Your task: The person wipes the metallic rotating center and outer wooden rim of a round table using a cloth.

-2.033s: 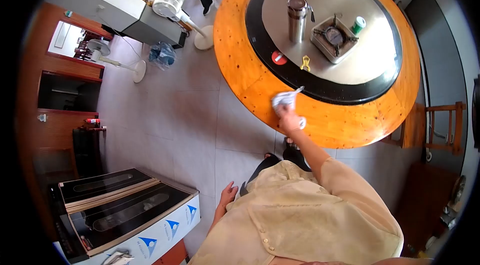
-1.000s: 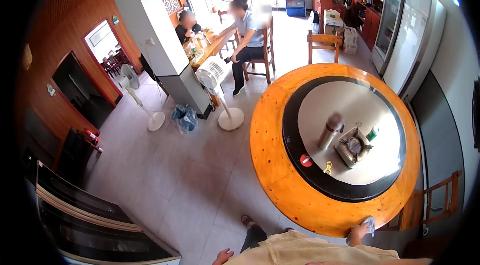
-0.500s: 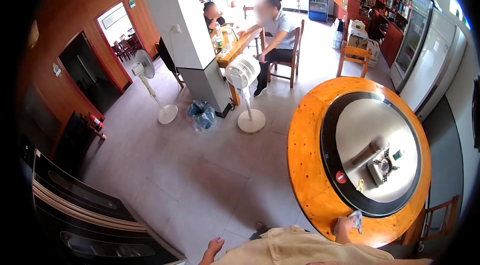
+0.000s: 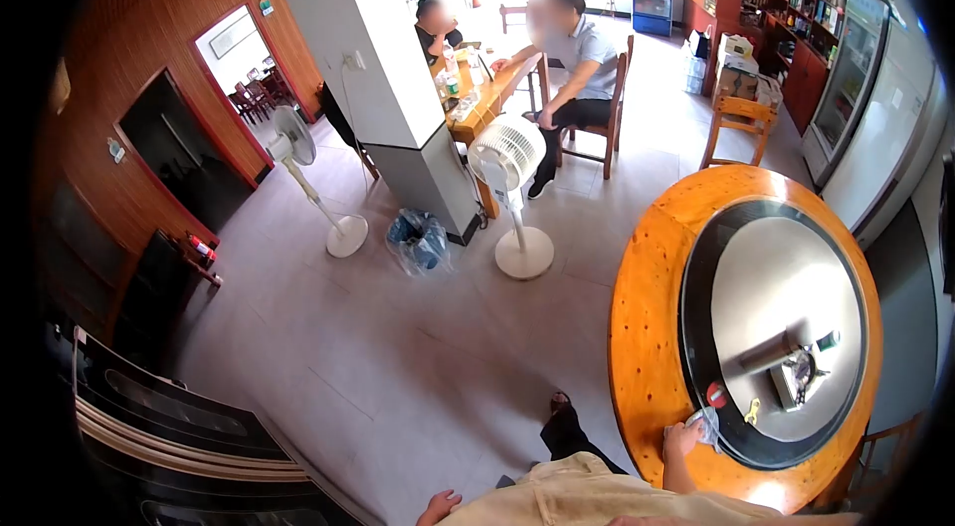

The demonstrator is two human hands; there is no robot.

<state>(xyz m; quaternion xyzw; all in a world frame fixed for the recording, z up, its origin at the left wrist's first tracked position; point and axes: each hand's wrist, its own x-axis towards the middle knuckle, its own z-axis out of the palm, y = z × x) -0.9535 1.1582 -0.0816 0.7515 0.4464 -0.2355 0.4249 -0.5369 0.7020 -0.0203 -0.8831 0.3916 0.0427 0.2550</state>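
My right hand (image 4: 682, 439) is closed on a grey cloth (image 4: 709, 430), pressing it to the orange wooden rim of the round table (image 4: 642, 357), beside the black edge of its turntable (image 4: 701, 297). Down at my side, my left hand (image 4: 441, 506) hangs over the floor, fingers loosely apart and nothing in them. On the turntable's metallic top lie a steel cylinder (image 4: 766, 355), a small burner-like device (image 4: 793, 385), a green-labelled item (image 4: 828, 340), a red disc (image 4: 716, 394) and a yellow opener-shaped piece (image 4: 753, 413).
Two people sit at a wooden table (image 4: 509, 88) beyond a pillar (image 4: 343, 39). Two standing fans (image 4: 523, 253) (image 4: 291, 138) and a bagged bin (image 4: 418, 241) stand on the floor. A wooden chair (image 4: 738, 123) is behind the round table; a dark glossy panel (image 4: 179, 427) is at lower left.
The view has shifted, so the room appears further right and tilted. My right hand and the cloth have moved along the rim closer to the turntable. My foot and dark trouser leg now show more.
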